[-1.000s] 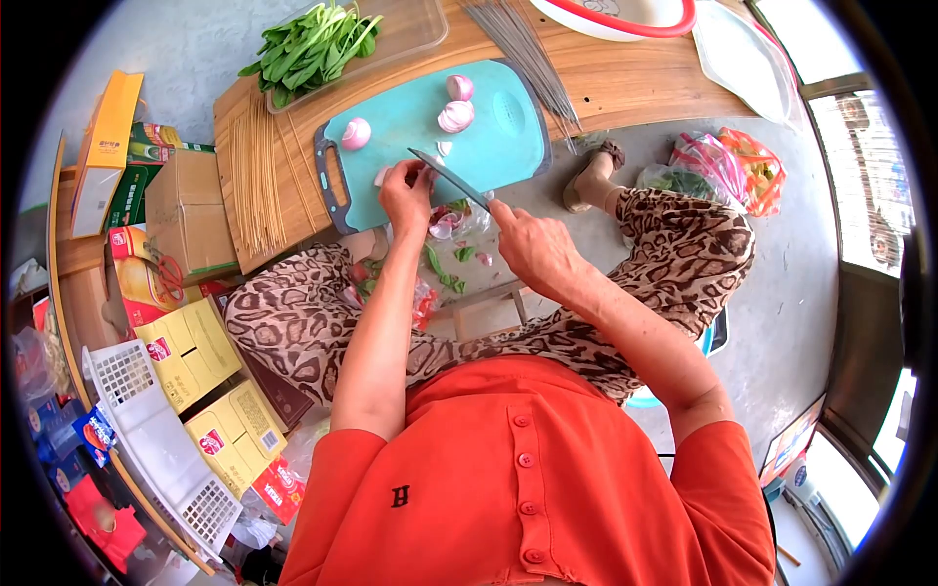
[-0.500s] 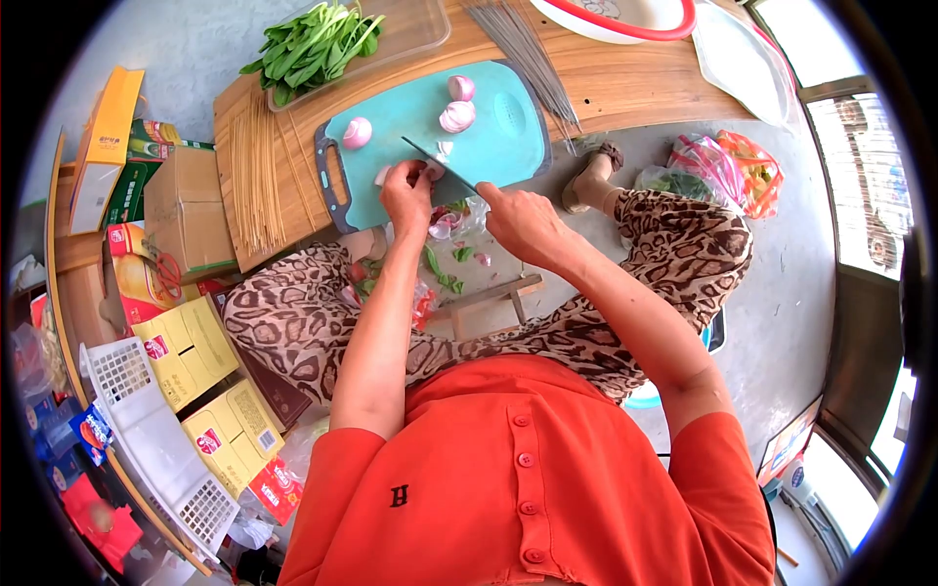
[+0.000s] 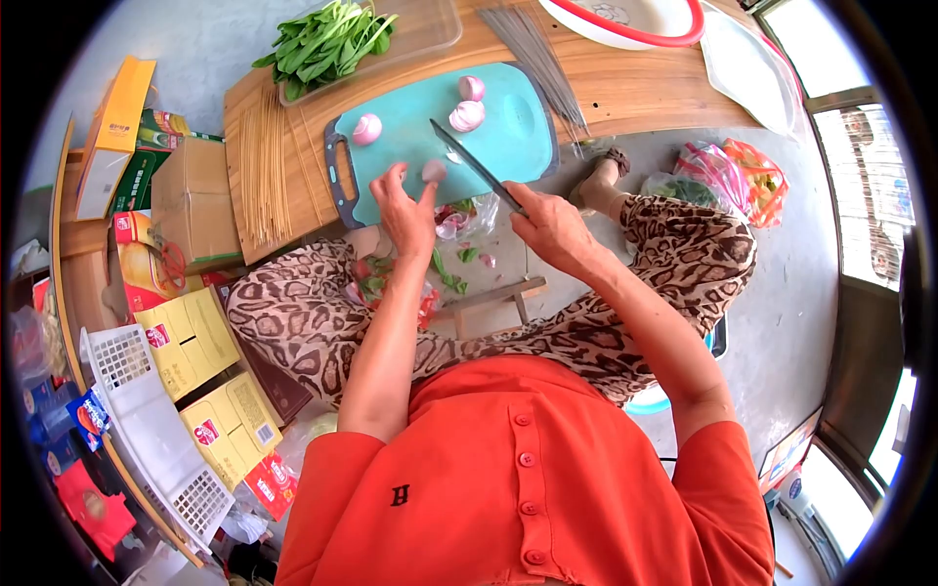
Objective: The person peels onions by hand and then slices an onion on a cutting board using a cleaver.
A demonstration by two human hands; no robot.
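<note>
My right hand (image 3: 555,232) grips the handle of a kitchen knife (image 3: 479,166), whose blade slants up and left over the turquoise cutting board (image 3: 410,109). My left hand (image 3: 405,213) is at the board's near edge, thumb and fingers apart. Just beyond its thumb is a blurred piece of purple onion (image 3: 433,172); whether the thumb touches it I cannot tell. Small pale bits lie beside the blade. Farther back on the board sit a peeled onion piece (image 3: 367,129) at left and two more, an upper onion (image 3: 471,88) and a lower onion (image 3: 467,117).
Leafy greens (image 3: 327,44) lie in a clear tray (image 3: 435,34) behind the board. Bamboo skewers (image 3: 264,171) are at left, metal skewers (image 3: 535,59) at right. A red-rimmed bowl (image 3: 625,37) stands farther right. Peelings and a wooden stool (image 3: 498,298) are below, between the legs.
My left hand has opened from its pinch on the onion, with the onion piece now beyond the thumb. The knife has shifted right, away from my left fingers.
</note>
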